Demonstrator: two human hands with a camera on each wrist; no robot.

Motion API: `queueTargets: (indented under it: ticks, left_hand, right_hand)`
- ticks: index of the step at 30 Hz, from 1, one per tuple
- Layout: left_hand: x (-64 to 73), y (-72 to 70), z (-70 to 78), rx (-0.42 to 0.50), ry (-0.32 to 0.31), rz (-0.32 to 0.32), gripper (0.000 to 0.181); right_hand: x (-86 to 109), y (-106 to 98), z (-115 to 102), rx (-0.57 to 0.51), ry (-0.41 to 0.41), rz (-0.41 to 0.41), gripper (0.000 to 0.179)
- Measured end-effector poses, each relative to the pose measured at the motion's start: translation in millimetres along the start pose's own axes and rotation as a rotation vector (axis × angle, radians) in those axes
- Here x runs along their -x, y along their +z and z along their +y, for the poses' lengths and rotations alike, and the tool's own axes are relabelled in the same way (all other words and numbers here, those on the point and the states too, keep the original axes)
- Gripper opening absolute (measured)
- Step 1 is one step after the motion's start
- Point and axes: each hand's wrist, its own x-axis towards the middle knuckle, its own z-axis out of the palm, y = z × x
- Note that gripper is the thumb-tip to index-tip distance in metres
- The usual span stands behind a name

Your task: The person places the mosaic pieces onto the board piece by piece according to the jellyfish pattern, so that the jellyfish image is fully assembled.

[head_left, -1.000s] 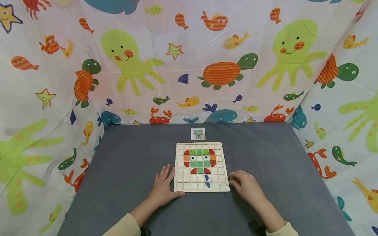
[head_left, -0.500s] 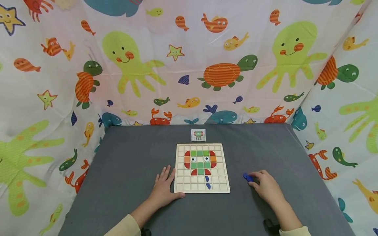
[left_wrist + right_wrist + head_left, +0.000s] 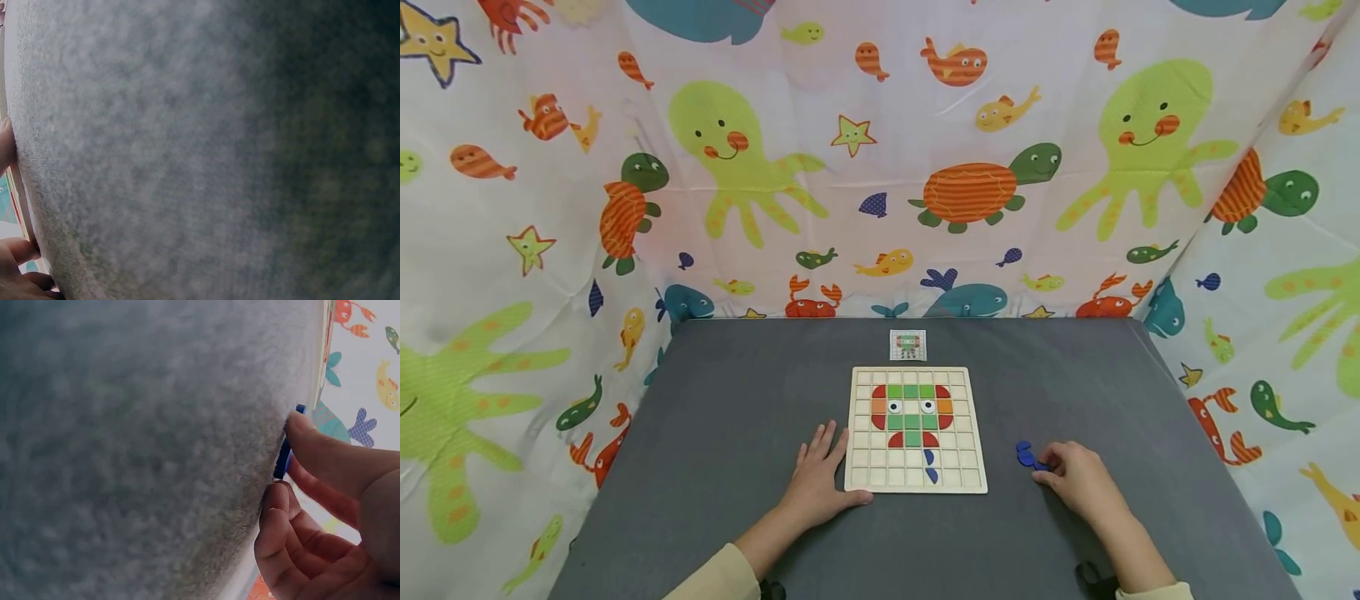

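Observation:
My left hand (image 3: 818, 479) rests with spread fingers at the left edge of the wooden grid board (image 3: 880, 482), its thumb along the near corner. On the board, red, green and orange tiles with two eye tiles (image 3: 895, 407) form a face-like pattern. Two curved blue pieces (image 3: 928, 457) lie below it. To the right of the board, my right hand (image 3: 1078, 479) pinches a flat blue piece (image 3: 285, 456) between thumb and fingers at the table surface. More blue pieces (image 3: 1025, 455) lie right beside its fingertips.
A small card (image 3: 907, 345) printed with a similar coloured figure lies behind the board. Grey cloth covers the table (image 3: 760, 375). A curtain (image 3: 880, 192) with sea animals hangs behind and at both sides.
My right hand has moved right, away from the board's edge, to the blue pieces, and shifted slightly nearer to me among them. The left hand stays at the board.

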Motion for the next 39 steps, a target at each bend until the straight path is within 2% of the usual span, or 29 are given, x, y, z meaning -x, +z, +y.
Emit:
queueTargets:
  ticks: [3, 5, 7, 12, 14, 19, 26, 29, 33, 36, 39]
  left_hand:
    - [-0.6, 0.4, -0.2, 0.005, -0.003, 0.001, 0.115]
    - [-0.9, 0.5, -0.2, 0.009, -0.003, -0.001, 0.115]
    - [-1.1, 0.7, 0.0, 0.008, -0.002, -0.004, 0.115]
    - [-1.7, 1.4, -0.2, 0.002, 0.003, -0.006, 0.115]
    - [-1.9, 1.6, -0.4, 0.001, 0.003, -0.005, 0.115]
    - [-2.0, 2.0, -1.4, 0.000, 0.000, 0.001, 0.116]
    - [-1.5, 2.4, -1.9, -0.003, 0.001, 0.003, 0.116]
    - [-0.8, 2.0, -1.4, 0.005, 0.002, 0.005, 0.116]
    - [-0.4, 1.2, -0.8, 0.011, 0.004, 0.010, 0.115]
    - [-0.8, 1.3, -1.1, 0.004, 0.005, 0.008, 0.115]
    - [-1.4, 2.3, -1.6, 0.001, 0.001, 0.005, 0.115]
  right_hand:
    - [0.9, -2.3, 2.3, -0.003, -0.058, -0.005, 0.010]
    - [1.4, -3.7, 3.6, -0.002, -0.088, 0.003, 0.013]
    - [1.9, -4.7, 4.7, -0.009, -0.081, 0.008, 0.017]
    - [2.7, -4.4, 4.6, -0.013, 0.027, 0.008, 0.031]
    - [3.1, -3.6, 3.7, -0.010, 0.046, 0.014, 0.030]
    - [4.5, -0.8, 3.1, -0.016, 0.038, 0.049, 0.023]
    - [7.5, 1.5, 0.0, -0.010, -0.004, 0.087, 0.023]
    - [6.4, 1.5, -8.9, -0.016, -0.044, 0.131, 0.023]
    - [0.6, 3.1, -34.0, -0.029, -0.117, 0.171, 0.023]
    - [-4.2, 7.4, -58.8, -0.046, -0.163, 0.165, 0.024]
    - [-8.9, 14.5, -83.7, -0.081, -0.195, 0.125, 0.025]
